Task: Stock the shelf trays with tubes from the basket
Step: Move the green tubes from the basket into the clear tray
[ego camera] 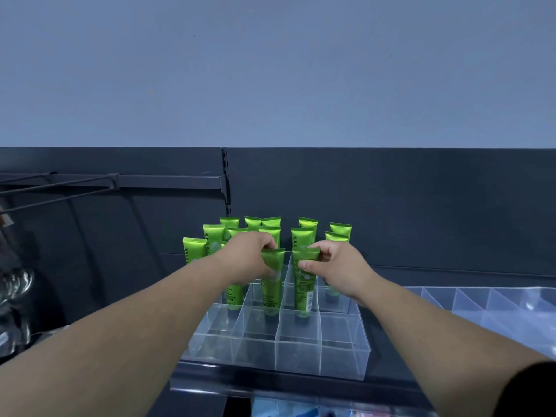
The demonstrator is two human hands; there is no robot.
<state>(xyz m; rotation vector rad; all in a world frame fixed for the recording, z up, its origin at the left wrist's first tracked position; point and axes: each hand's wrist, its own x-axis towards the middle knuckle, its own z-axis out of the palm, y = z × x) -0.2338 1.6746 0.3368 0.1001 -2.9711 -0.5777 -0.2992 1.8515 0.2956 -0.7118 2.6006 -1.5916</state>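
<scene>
The shelf [400, 365] carries a clear tray [270, 361]. Its cells toward 12 o'clock hold upright tubes [301, 237], and the 2 rows at 6 o'clock stand unfilled. The left hand [246, 257] pinches the left tube [272, 285] by its crimp. The right hand [337, 266] grasps the right tube [304, 291], at its 3 o'clock. Best lower both straight, caps down, each into its own cell, before letting go.

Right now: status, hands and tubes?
Left hand grips left tube, right hand pinches right tube. Both upright in clear tray. Nothing blocking.
</scene>
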